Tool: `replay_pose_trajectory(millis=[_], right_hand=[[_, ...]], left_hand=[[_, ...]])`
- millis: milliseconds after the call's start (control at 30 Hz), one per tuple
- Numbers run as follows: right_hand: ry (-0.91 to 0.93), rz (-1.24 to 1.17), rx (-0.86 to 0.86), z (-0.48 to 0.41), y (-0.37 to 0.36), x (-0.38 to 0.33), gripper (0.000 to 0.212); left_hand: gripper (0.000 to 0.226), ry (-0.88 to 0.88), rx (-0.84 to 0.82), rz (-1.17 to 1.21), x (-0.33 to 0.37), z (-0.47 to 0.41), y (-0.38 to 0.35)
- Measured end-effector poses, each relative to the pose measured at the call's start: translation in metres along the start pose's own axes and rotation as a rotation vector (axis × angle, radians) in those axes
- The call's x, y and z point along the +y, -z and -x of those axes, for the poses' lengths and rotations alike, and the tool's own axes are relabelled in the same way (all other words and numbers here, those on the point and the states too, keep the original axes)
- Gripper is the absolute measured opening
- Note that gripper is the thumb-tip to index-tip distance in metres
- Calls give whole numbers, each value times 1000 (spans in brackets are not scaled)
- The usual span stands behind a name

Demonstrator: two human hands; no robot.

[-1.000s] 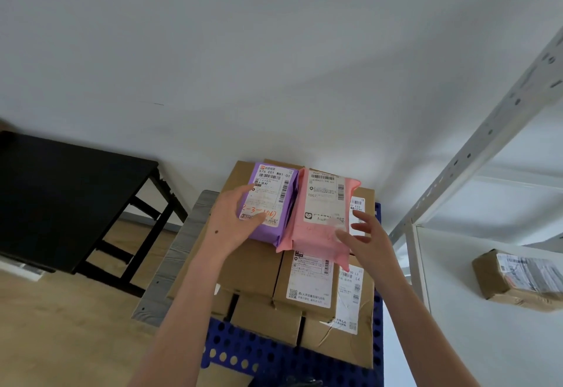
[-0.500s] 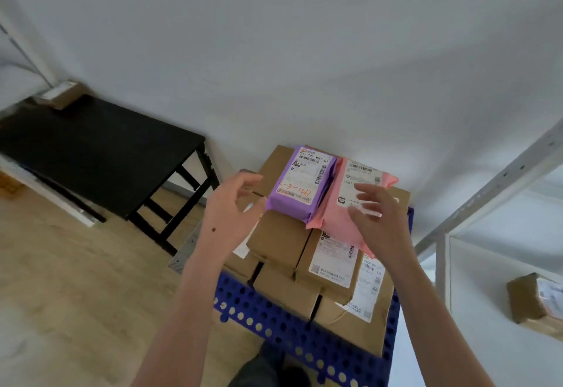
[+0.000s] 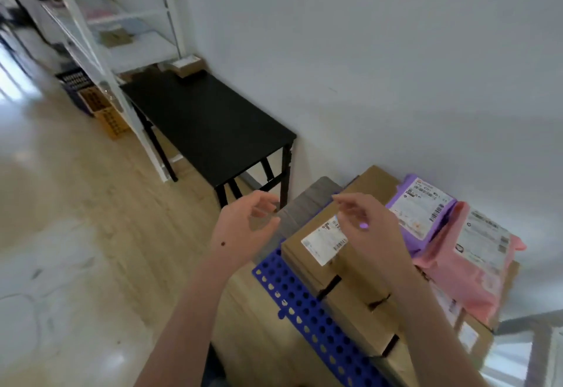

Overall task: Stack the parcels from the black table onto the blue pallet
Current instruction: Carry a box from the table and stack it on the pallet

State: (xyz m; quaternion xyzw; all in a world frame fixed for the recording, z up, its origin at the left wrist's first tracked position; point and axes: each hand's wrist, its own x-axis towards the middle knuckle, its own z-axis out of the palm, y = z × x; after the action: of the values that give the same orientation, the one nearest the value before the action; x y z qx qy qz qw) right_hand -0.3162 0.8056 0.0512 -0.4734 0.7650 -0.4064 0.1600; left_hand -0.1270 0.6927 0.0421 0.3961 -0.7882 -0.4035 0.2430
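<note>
Black table [image 3: 219, 130] is sitting mostly open, one small box [image 3: 186, 66] hogging the tabletop's far corner, white shelf frame [image 3: 102, 51] crowding its left edge.

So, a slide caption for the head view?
Left hand and right hand, empty, by parcels on the blue pallet; one box on the black table.

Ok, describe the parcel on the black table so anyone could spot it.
Find the black table against the white wall. At its far end, by the white shelving, sits a brown cardboard box with a white label, the only parcel there.
</note>
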Motion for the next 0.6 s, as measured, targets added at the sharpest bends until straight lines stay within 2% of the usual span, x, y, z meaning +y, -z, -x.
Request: replay_pose_trajectory(millis=[233, 367, 467, 600], right_hand=[[95, 12, -87, -43, -91, -86, 39], [136, 15, -103, -65, -154, -136, 30], [139, 17, -125, -74, -197, -158, 31], [116, 81, -240, -86, -243, -177, 28]], left_hand=[[26, 7, -18, -60, -50, -16, 98], [24, 15, 34, -84, -83, -27, 162], [23, 38, 75, -86, -110, -32, 201], [21, 81, 114, -65, -144, -32, 239]])
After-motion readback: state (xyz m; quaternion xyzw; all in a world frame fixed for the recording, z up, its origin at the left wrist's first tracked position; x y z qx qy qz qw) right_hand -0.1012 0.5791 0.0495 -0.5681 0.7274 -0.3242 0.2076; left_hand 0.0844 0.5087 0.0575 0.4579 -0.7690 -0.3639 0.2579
